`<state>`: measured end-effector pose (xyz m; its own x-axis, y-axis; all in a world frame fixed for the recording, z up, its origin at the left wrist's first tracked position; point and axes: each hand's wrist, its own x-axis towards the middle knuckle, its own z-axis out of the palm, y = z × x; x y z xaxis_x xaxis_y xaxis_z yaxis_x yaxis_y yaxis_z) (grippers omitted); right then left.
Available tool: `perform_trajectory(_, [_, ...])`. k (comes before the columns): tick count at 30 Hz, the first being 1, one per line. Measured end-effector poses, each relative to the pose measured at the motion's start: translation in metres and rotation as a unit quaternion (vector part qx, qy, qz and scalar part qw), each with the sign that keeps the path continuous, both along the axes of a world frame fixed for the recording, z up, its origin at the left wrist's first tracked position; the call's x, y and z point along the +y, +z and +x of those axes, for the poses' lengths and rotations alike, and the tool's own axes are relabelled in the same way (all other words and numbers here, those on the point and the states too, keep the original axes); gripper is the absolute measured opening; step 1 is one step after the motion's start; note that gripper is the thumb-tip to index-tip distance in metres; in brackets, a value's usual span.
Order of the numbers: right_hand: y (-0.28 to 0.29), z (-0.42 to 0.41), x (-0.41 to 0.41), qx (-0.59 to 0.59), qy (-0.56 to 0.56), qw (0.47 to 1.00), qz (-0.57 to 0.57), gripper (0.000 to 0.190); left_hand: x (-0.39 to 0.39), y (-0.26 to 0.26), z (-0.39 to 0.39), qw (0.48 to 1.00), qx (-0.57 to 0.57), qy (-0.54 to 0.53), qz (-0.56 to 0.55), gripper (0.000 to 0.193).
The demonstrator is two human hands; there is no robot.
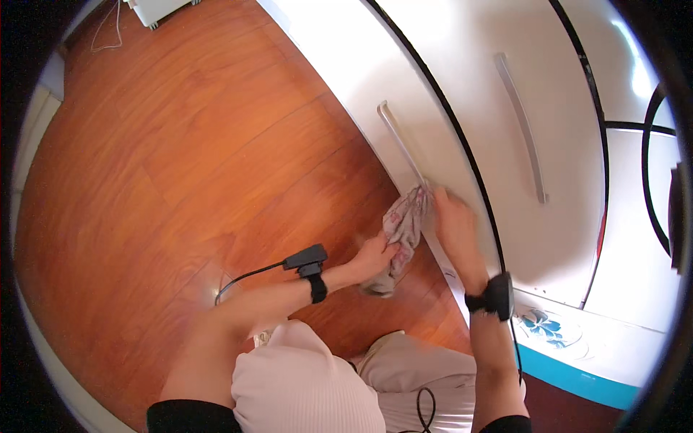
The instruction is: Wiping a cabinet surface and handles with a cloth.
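Note:
A crumpled grey cloth with a pinkish pattern is stretched up to the lower end of a silver bar handle on a white drawer front. My left hand grips the cloth's lower part, and a loose end hangs below the fingers. On the other side of the handle, my right hand is against the drawer front, closed at the cloth's upper end. Its fingertips are blurred and partly hidden. Whether the cloth passes behind the bar is hard to see.
A second white drawer front with a longer handle lies to the right, past a black seam. Wood flooring spreads left. A white wheeled unit with a cord is at the top left. Black devices with cables are strapped to both wrists.

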<state>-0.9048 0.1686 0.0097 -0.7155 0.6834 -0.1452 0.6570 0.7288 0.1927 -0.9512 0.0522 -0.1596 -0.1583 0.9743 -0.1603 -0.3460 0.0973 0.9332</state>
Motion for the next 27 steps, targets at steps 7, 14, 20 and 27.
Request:
perform_trajectory(7, [-0.043, -0.139, 0.035, 0.162, 0.062, 0.984, -0.049, 0.009, 0.070, 0.019, -0.113, 0.968, 0.047, 0.239, -0.059, 0.040])
perform_trajectory(14, [-0.044, -0.080, 0.025, 0.042, 0.068, 0.995, -0.054, 0.008, 0.057, -0.002, -0.102, 0.965, 0.175, 0.193, -0.006, 0.040])
perform_trajectory(20, [0.000, -0.009, -0.012, -0.052, -0.072, 0.995, -0.053, 0.008, 0.014, 0.012, -0.031, 0.996, 0.081, -0.006, -0.026, 0.041])
perform_trajectory(27, [0.005, -0.016, 0.012, 0.091, -0.021, 0.996, 0.015, 0.011, 0.013, 0.007, -0.083, 0.976, 0.199, 0.020, -0.085, 0.043])
